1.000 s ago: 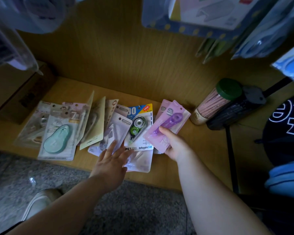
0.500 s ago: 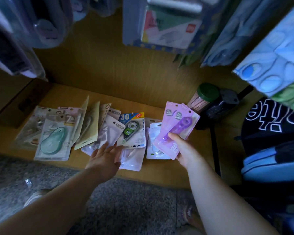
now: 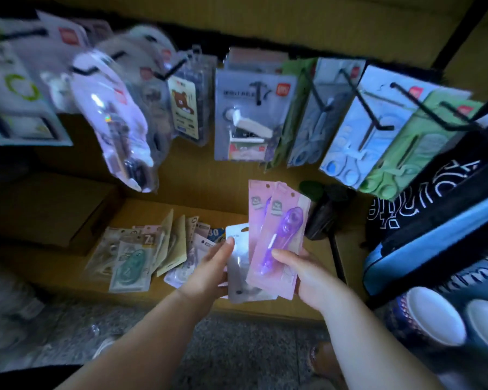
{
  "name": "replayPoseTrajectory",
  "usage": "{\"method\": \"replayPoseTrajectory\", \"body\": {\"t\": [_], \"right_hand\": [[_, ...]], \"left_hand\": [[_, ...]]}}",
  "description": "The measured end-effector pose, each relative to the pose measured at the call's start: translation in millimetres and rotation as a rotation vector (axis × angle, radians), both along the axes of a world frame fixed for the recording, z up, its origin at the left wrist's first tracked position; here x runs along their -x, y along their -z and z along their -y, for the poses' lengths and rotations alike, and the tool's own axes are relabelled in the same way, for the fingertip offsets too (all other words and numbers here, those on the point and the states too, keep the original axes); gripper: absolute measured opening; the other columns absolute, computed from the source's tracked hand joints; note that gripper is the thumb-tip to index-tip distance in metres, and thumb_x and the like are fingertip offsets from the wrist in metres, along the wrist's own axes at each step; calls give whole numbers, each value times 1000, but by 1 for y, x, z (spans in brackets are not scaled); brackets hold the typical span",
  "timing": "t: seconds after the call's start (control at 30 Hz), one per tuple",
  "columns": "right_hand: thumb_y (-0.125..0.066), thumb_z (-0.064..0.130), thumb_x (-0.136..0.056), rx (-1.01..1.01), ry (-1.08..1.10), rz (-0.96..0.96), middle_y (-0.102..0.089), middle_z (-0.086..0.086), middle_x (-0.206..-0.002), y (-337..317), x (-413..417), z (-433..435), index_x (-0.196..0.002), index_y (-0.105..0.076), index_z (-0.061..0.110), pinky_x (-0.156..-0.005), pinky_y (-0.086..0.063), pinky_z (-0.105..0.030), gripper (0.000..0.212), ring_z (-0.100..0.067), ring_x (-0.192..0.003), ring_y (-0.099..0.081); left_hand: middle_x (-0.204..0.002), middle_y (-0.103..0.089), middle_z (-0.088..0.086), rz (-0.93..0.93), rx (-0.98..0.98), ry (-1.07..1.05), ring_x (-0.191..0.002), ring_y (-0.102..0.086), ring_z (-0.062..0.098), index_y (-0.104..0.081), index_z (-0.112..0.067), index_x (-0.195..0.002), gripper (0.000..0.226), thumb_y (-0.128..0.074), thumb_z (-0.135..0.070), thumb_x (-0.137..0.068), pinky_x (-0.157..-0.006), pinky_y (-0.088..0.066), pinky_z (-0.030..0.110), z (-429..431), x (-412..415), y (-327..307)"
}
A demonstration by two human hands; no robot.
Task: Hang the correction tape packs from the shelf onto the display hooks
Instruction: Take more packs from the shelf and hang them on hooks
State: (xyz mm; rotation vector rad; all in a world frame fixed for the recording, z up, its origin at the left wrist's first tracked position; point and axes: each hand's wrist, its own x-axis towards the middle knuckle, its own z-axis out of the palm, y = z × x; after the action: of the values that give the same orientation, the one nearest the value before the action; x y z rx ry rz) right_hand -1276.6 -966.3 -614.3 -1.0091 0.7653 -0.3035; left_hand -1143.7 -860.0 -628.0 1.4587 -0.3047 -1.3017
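My right hand (image 3: 310,274) grips two pink packs with a purple correction tape (image 3: 279,237), held upright above the wooden shelf (image 3: 141,212). My left hand (image 3: 209,274) holds a clear white pack (image 3: 238,263) just to their left, thumb on its top edge. Several more correction tape packs (image 3: 141,257) lie fanned on the shelf at the left, a mint green one (image 3: 131,267) in front. Black display hooks (image 3: 378,108) stick out above, loaded with hanging packs.
A cardboard box (image 3: 48,209) sits at the shelf's left. A green-lidded jar (image 3: 312,190) stands behind the pink packs. A stapler pack (image 3: 254,116) and blue and green packs (image 3: 358,130) hang overhead. A black and blue bag (image 3: 434,220) is at the right, two white cups (image 3: 434,319) below it.
Both hands have lifted off the shelf. The left hand has picked up the clear white pack, the right has raised the pink packs. The view has tilted up to show the hooks.
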Motion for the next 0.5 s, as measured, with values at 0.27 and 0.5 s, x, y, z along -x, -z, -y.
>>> {"method": "replayPoseTrajectory", "body": {"t": [0.27, 0.5], "right_hand": [[-63, 10, -59, 137, -152, 51, -75, 3, -69, -66, 52, -54, -92, -61, 19, -59, -57, -21, 34, -8, -64, -71], [-92, 41, -20, 304, -214, 136, -67, -20, -108, -127, 58, -62, -105, -63, 16, -85, -54, -37, 93, -28, -94, -65]], "left_hand": [[-107, -67, 12, -41, 238, 69, -91, -67, 26, -51, -11, -117, 62, -78, -28, -64, -82, -54, 43, -66, 41, -63], [-109, -67, 13, 62, 400, 70, -93, -69, 27, -50, -15, -112, 70, -84, -34, -54, -80, -56, 43, -74, 56, -126]]}}
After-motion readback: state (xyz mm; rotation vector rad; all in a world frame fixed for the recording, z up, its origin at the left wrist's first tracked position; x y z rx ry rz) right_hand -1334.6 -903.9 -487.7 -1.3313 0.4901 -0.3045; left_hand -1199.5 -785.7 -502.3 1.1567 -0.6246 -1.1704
